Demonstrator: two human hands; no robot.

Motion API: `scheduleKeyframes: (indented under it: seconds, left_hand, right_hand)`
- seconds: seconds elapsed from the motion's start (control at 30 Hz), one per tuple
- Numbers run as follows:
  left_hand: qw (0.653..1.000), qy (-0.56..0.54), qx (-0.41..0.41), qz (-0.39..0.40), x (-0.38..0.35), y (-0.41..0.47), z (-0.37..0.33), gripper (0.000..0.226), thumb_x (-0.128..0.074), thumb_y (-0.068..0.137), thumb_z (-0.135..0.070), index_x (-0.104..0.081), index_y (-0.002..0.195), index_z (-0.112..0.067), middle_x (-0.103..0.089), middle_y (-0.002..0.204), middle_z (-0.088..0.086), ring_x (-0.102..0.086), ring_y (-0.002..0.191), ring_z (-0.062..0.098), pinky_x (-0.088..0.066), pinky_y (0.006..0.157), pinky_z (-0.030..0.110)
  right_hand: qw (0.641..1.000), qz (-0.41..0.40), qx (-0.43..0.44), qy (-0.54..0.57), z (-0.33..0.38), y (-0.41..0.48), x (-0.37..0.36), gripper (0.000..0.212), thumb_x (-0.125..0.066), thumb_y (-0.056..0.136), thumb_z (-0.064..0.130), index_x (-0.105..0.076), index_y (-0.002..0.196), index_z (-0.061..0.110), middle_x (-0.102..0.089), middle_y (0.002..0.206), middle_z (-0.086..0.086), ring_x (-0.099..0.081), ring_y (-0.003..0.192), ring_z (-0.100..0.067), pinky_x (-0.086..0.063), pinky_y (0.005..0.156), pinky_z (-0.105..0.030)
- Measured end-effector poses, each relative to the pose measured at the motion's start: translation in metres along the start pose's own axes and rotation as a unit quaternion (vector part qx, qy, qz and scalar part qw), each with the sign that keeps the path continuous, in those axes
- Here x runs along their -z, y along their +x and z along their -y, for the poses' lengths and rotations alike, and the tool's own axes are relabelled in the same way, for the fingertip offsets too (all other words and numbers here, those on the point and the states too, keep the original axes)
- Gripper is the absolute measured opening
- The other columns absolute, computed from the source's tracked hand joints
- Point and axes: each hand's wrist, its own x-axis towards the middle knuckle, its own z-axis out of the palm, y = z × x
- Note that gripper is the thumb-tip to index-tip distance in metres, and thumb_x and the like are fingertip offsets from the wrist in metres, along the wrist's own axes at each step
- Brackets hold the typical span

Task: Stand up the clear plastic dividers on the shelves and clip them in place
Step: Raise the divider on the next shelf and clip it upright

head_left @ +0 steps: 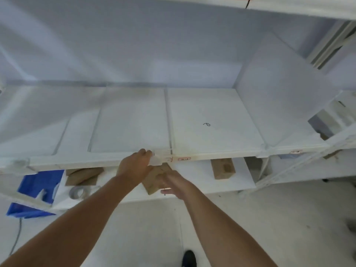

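A white shelf (212,120) runs across the view at chest height. Clear plastic dividers stand on it: one seen edge-on in the middle (168,116), thinner ones further left (95,130), and a broad frosted panel at the right end (279,89). My left hand (134,167) is at the shelf's front lip, fingers pinched on a small clear clip (157,160) at the foot of the middle divider. My right hand (173,183) hovers just below the lip, blurred, fingers spread, with nothing visible in it.
The lower shelf holds cardboard boxes (222,168), a roll of tape (78,192) and flat cardboard (82,176). A blue plastic bin (32,193) sits at the lower left. Red-marked labels (184,159) are stuck on the shelf lip. My shoe (189,258) shows on the pale floor.
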Motion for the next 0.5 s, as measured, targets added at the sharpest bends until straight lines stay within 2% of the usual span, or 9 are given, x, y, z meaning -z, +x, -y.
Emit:
scheduleKeyframes:
  seconds: [0.03,0.1,0.13,0.17,0.2,0.23,0.33,0.43,0.5]
  left_hand:
    - [0.999,0.028,-0.007,-0.030,-0.007,0.004,-0.003,0.036,-0.066,0.091,-0.035,-0.060,0.120,-0.014,-0.065,0.106,0.006,-0.069,0.094,0.028,-0.058,0.071,0.040]
    - [0.993,0.088,-0.038,-0.066,-0.016,0.011,-0.003,0.027,-0.083,0.076,-0.024,-0.067,0.092,-0.009,-0.065,0.080,0.008,-0.069,0.066,0.030,-0.057,0.052,0.037]
    - [0.989,0.106,-0.056,-0.088,-0.019,0.015,-0.002,0.028,-0.089,0.066,-0.016,-0.066,0.079,-0.008,-0.062,0.070,0.008,-0.066,0.055,0.030,-0.053,0.046,0.035]
    - [0.984,0.124,-0.078,-0.103,-0.020,0.018,0.001,0.030,-0.091,0.058,-0.007,-0.063,0.071,-0.008,-0.059,0.065,0.008,-0.062,0.049,0.029,-0.050,0.043,0.034]
    - [0.977,0.146,-0.105,-0.116,-0.020,0.022,0.004,0.033,-0.090,0.052,-0.001,-0.062,0.067,-0.008,-0.058,0.062,0.008,-0.060,0.046,0.028,-0.050,0.041,0.033]
    - [0.970,0.165,-0.130,-0.124,-0.019,0.025,0.006,0.033,-0.089,0.051,0.001,-0.061,0.065,-0.008,-0.057,0.061,0.007,-0.059,0.045,0.027,-0.050,0.041,0.032]
    - [0.957,0.187,-0.176,-0.137,-0.025,0.029,0.012,0.026,-0.084,0.055,0.004,-0.063,0.066,-0.007,-0.057,0.060,0.009,-0.058,0.045,0.026,-0.049,0.041,0.032]
    - [0.951,0.191,-0.189,-0.154,-0.030,0.029,0.012,0.009,-0.071,0.068,0.001,-0.065,0.067,-0.005,-0.056,0.059,0.010,-0.056,0.043,0.026,-0.048,0.040,0.032]
    - [0.946,0.196,-0.196,-0.167,-0.034,0.029,0.013,0.019,-0.057,0.083,-0.005,-0.068,0.067,-0.007,-0.056,0.059,0.009,-0.056,0.043,0.026,-0.047,0.041,0.032]
  right_hand:
    - [0.997,0.012,0.012,0.074,-0.006,0.011,-0.001,0.022,-0.055,0.098,0.014,-0.062,0.119,0.013,-0.065,0.099,-0.006,-0.062,0.087,-0.020,-0.056,0.079,-0.034]
    - [0.978,0.052,0.055,0.194,-0.011,0.035,-0.006,0.020,-0.052,0.101,0.010,-0.060,0.119,0.009,-0.064,0.098,-0.004,-0.063,0.087,-0.013,-0.055,0.097,-0.038]
    - [0.963,0.070,0.075,0.248,-0.013,0.045,-0.009,0.026,-0.054,0.099,0.007,-0.059,0.125,0.005,-0.068,0.106,-0.007,-0.067,0.095,-0.011,-0.055,0.100,-0.037]
    - [0.949,0.081,0.087,0.292,-0.013,0.052,-0.011,0.037,-0.057,0.096,0.002,-0.055,0.133,0.000,-0.070,0.122,-0.014,-0.068,0.112,-0.014,-0.052,0.105,-0.037]
    - [0.935,0.087,0.088,0.332,-0.013,0.060,-0.014,0.047,-0.059,0.093,-0.002,-0.052,0.139,-0.003,-0.064,0.136,-0.019,-0.062,0.128,-0.019,-0.048,0.112,-0.040]
    - [0.925,0.089,0.090,0.359,-0.015,0.066,-0.016,0.050,-0.061,0.090,-0.005,-0.053,0.139,-0.003,-0.060,0.143,-0.020,-0.057,0.135,-0.022,-0.044,0.116,-0.042]
    - [0.900,0.086,0.101,0.416,-0.025,0.079,-0.019,0.058,-0.069,0.083,-0.004,-0.055,0.138,0.005,-0.064,0.140,-0.013,-0.060,0.132,-0.021,-0.045,0.115,-0.041]
    - [0.897,0.098,0.115,0.414,-0.027,0.082,-0.019,0.064,-0.070,0.082,-0.001,-0.051,0.142,0.009,-0.064,0.142,-0.011,-0.061,0.131,-0.021,-0.046,0.115,-0.040]
    - [0.899,0.101,0.118,0.409,-0.027,0.081,-0.016,0.063,-0.067,0.083,-0.002,-0.051,0.143,0.008,-0.064,0.141,-0.011,-0.062,0.130,-0.020,-0.045,0.115,-0.039]
